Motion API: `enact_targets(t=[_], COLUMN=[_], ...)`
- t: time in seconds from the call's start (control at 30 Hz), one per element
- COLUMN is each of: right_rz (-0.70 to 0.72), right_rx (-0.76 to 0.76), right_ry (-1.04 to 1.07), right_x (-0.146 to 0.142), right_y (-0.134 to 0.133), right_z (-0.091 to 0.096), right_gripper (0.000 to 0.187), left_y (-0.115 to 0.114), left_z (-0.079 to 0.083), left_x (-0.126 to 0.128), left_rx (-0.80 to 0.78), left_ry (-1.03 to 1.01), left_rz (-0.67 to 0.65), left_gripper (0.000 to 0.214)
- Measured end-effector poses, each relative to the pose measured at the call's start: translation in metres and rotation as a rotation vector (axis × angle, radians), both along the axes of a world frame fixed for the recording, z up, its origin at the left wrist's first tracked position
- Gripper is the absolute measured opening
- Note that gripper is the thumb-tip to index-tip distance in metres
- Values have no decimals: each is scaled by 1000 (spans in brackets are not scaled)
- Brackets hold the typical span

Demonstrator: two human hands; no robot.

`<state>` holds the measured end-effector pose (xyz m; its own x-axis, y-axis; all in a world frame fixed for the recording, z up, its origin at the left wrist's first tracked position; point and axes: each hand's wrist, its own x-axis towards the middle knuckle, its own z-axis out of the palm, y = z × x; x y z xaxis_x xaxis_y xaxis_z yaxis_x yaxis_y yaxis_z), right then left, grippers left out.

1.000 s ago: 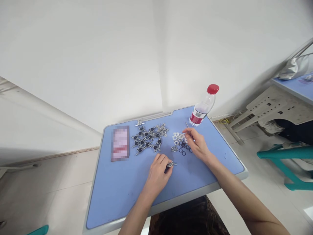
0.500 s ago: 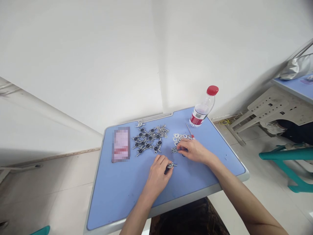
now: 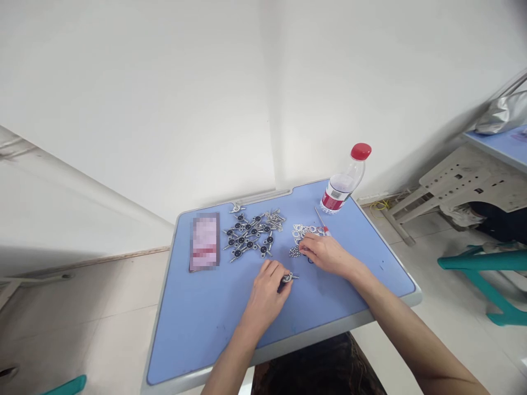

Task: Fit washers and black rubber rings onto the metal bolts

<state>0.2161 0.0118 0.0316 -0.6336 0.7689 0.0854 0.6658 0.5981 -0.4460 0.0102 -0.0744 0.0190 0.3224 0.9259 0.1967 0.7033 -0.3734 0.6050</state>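
My left hand [image 3: 267, 296] rests on the blue desk [image 3: 197, 323], fingers closed on a small metal part with a black centre [image 3: 288, 278]. My right hand [image 3: 325, 253] lies beyond it, fingertips pinched together at a cluster of tiny steel balls [image 3: 293, 252] beside some black rubber rings and flat metal plates [image 3: 300, 230]. Whether the pinch holds anything is too small to see. A heap of finished metal parts with black centres [image 3: 249, 236] lies further back left.
A plastic bottle with a red cap [image 3: 345, 180] stands at the desk's far right corner. A thin red-tipped tool [image 3: 321, 220] lies near it. A flat pinkish packet [image 3: 204, 241] lies at the back left. Another desk and a teal frame [image 3: 477, 263] stand to the right.
My right hand moved left and nearer, from the flat plates to the cluster of steel balls, uncovering the red-tipped tool. The left hand stayed put with its part.
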Motion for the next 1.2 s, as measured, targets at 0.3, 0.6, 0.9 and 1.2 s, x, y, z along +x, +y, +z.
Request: enact_targets(t=[0.3,0.6,0.9,1.2], right_rz=[156,310,386,391], right_rx=[-116,62,231,165], right_ry=[281,164,124,109], right_x=[-11,-16,-16,-12], right_y=[-16,-26,-31,-28], right_z=[4,-8,-9,-7], right_gripper=[13,14,17,17], left_y=[1,2,2,0], left_z=[1,-1,1,-1], left_x=[1,1,1,1], left_rx=[-37,-73,-98,-88], left_ry=[-24,0,-36,-34], left_rz=[9,71,71,69], left_gripper=[15,15,15,13])
